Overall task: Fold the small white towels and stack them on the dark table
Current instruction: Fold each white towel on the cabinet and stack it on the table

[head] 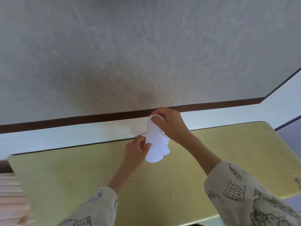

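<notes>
A small white towel [157, 144] hangs in the air above the far edge of a yellow-green table [81, 176]. My right hand [171, 123] pinches its upper end, high and farther from me. My left hand [137, 150] grips its left edge lower down, thumb over the cloth. The towel droops between them with a scalloped lower hem. No dark table and no stack of folded towels shows in this view.
Beyond the table runs a pale wall [146, 46] with a dark brown strip [81, 122] and a white band beneath it. A pinkish ribbed object [11, 196] sits blurred at the lower left. My patterned sleeves fill the bottom edge.
</notes>
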Demonstrator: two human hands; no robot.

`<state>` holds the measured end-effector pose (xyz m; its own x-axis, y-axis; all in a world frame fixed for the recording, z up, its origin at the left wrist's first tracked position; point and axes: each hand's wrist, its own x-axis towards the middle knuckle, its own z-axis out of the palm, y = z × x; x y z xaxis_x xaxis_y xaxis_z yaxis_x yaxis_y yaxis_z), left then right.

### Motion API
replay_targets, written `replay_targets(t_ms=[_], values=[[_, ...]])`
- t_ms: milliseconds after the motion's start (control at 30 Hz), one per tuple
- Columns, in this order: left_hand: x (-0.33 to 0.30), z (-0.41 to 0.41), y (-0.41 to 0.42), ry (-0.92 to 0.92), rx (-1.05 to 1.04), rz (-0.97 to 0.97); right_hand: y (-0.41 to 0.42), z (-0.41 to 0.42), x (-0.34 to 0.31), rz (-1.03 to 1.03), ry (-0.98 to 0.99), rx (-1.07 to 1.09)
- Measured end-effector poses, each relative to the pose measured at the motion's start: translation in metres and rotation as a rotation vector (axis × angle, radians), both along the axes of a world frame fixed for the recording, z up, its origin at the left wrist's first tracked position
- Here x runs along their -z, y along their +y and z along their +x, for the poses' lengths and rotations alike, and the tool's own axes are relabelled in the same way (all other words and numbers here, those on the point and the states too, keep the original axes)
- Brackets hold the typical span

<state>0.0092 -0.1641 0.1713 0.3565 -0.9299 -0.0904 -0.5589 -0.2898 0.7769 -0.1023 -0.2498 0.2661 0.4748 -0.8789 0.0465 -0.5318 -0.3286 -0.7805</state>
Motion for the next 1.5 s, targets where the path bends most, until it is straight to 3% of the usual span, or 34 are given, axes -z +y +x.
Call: replay_targets(t_ms=[133,300,467,633,900,1167,1333,1500], values=[[-0.007,0.028,0.025,-0.039,0.024,0.047,0.015,0.016,-0.008,-0.028,0.004,-0.015],[-0.031,0.093,0.054,-0.037,-0.101,-0.019,0.015,0.026,-0.005,-0.080,0.107,0.029],[-0.054,0.152,0.064,-0.164,-0.120,-0.016,0.012,0.043,0.005,-0.139,0.268,0.037],[-0.061,0.179,0.073,-0.225,-0.151,-0.026,0.016,0.057,0.007,-0.156,0.304,0.003],[-0.061,0.194,0.111,-0.197,-0.232,-0.155,0.049,0.050,0.014,-0.127,0.101,0.067],[0.037,0.163,0.187,-0.109,0.043,0.259,0.127,-0.001,0.121,0.226,0.421,-0.068],[0.099,0.146,0.224,-0.012,0.101,0.539,0.161,-0.022,0.179,0.435,0.528,-0.087],[0.129,0.144,0.217,0.064,-0.026,0.556,0.157,-0.016,0.208,0.534,0.461,0.022]])
